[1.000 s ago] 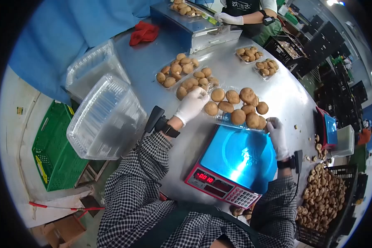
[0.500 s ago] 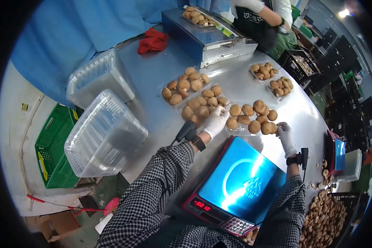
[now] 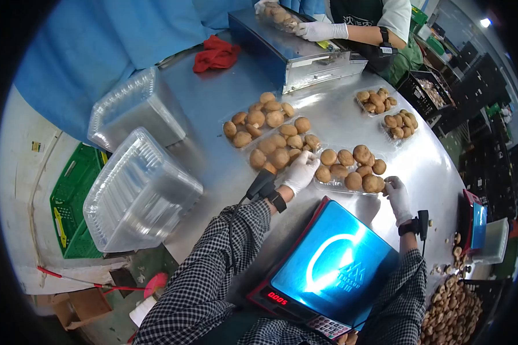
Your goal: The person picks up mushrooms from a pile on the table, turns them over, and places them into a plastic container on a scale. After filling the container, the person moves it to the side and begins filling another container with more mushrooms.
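Note:
A clear plastic tray (image 3: 342, 188) of brown mushrooms (image 3: 354, 180) rests on the metal table, just beyond the scale. My gloved left hand (image 3: 301, 172) is closed at its left end, the fingertips pinched by the rim. At the opposite end my gloved right hand (image 3: 397, 200) has its fingers curled against the tray's edge, beside the outermost mushrooms. The exact finger contact is partly hidden on both sides. Nearest me lies a digital scale (image 3: 328, 261) with a shiny blue-lit plate and red digits.
Two more mushroom trays lie left of mine, and two smaller ones (image 3: 376, 101) to the far right. Stacked clear trays (image 3: 147, 190) stand at left. Across the table, a co-worker's gloved hands (image 3: 322, 31) hold a mushroom tray on a metal box (image 3: 293, 54). A red cloth (image 3: 216, 54) lies nearby.
The co-worker's hands have come onto the tray on the metal box. The scale's digits have changed. My hands stay at the tray's two ends, and the view has shifted slightly.

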